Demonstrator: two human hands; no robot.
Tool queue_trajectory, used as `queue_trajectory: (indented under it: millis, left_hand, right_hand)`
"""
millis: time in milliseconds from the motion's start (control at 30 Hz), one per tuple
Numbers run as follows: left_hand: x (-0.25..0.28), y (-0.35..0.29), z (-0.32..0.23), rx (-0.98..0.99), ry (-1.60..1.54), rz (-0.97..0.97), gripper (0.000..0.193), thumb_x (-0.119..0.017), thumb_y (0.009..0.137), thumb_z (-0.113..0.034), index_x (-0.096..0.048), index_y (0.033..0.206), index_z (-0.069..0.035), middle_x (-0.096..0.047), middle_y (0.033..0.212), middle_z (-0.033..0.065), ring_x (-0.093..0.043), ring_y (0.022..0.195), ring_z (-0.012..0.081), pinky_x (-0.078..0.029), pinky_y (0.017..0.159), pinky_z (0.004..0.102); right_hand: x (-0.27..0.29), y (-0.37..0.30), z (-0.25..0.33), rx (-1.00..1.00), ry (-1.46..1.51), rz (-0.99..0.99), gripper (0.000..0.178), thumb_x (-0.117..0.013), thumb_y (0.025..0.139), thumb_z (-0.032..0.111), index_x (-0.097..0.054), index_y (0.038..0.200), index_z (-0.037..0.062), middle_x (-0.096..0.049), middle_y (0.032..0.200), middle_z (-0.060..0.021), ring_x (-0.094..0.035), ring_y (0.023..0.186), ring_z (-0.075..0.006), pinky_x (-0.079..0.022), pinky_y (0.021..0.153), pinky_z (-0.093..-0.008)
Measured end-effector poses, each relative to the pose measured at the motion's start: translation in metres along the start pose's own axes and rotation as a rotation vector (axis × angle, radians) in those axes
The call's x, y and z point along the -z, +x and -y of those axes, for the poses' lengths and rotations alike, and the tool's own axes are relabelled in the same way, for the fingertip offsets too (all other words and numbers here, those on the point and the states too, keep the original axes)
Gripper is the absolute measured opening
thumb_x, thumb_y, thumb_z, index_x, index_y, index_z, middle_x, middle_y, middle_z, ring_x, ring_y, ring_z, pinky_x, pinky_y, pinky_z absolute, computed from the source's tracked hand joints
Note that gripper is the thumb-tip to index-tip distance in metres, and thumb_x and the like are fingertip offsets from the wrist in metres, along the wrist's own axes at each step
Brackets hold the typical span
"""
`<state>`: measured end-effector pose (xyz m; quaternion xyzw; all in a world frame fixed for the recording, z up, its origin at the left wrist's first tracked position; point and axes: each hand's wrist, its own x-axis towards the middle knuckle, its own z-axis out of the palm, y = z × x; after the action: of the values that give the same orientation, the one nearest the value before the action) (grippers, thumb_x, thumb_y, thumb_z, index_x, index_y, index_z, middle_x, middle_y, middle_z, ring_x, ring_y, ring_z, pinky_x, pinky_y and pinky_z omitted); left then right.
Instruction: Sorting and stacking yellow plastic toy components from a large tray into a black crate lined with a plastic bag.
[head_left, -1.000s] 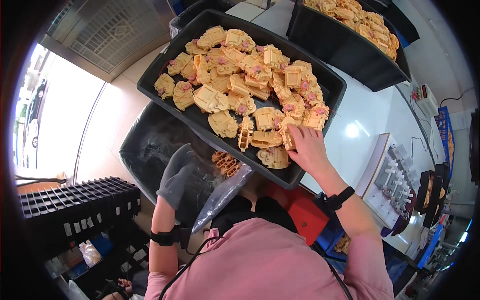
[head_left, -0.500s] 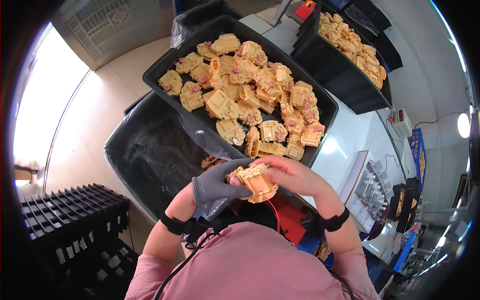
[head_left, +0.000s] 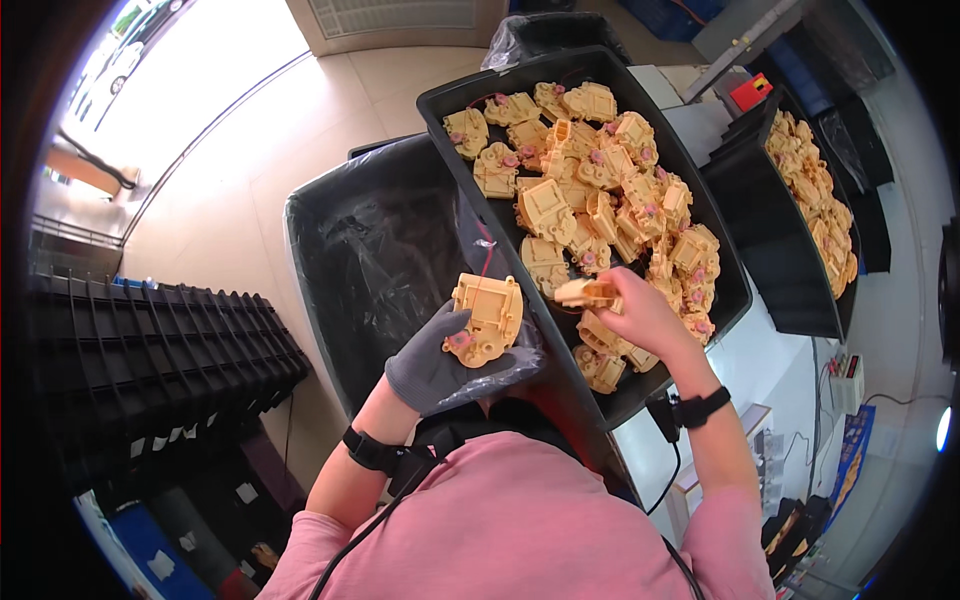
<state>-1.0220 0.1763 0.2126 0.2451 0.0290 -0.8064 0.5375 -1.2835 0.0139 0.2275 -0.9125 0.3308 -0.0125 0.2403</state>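
Observation:
My left hand point(head_left: 422, 368), in a grey glove, grips a cream-yellow plastic housing point(head_left: 492, 308) from its lower left side. A pink round piece sits on this housing, and a thin red wire rises from it. My bare right hand point(head_left: 645, 314) pinches a second cream-yellow plastic housing point(head_left: 580, 293), seen nearly edge-on, over a black tub point(head_left: 552, 335). Inside that tub lie many similar housings point(head_left: 548, 208), several with pink pieces. Beneath the left hand's housing is another black tub point(head_left: 375, 250) lined with clear plastic film.
At the right stands another black bin point(head_left: 765, 235) heaped with cream-yellow parts point(head_left: 815, 200). Ribbed black crates point(head_left: 190, 360) are stacked at the left. A white worktop point(head_left: 745, 370) runs along the right, with a small white device point(head_left: 846, 383) beyond it.
My hands have parted; both were at one housing before. The left keeps a housing over the lined tub, while the right has moved to the filled tub and pinches another. The view has turned left.

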Motion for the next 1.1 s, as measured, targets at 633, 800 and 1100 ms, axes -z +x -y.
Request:
queue_trajectory:
  millis: [633,800,1100]
  left_hand:
    - [-0.019,0.014,0.053,-0.230,0.449,0.176,0.067,-0.078,0.074,-0.007,-0.044,0.131,-0.003,-0.059,0.123,0.0090,-0.060,0.106,0.0165,-0.049,0.093,0.0325]
    - [-0.032,0.018,0.055,-0.105,0.403,-0.005,0.075,-0.074,0.070,0.009,-0.039,0.135,-0.002,-0.060,0.118,0.0093,-0.062,0.102,0.0166,-0.052,0.089,0.0317]
    - [-0.019,0.019,0.078,-0.306,0.908,0.040,0.072,-0.081,0.068,0.002,-0.044,0.131,0.000,-0.059,0.120,0.0079,-0.059,0.107,0.0133,-0.049,0.092,0.0285]
  right_hand:
    - [0.057,-0.044,0.052,0.354,0.041,-0.185,0.035,-0.072,0.070,0.008,-0.063,0.104,0.0128,-0.059,0.109,-0.0029,-0.053,0.109,-0.0262,-0.045,0.090,-0.0366]
    - [0.053,-0.043,0.062,0.420,0.010,-0.110,0.025,-0.062,0.080,0.013,-0.064,0.105,0.0166,-0.055,0.115,-0.0020,-0.049,0.115,-0.0229,-0.045,0.089,-0.0356]
    - [0.037,-0.045,0.049,0.430,0.269,-0.159,0.032,-0.074,0.071,0.006,-0.065,0.101,0.0117,-0.056,0.100,-0.0039,-0.053,0.098,-0.0255,-0.049,0.082,-0.0346]
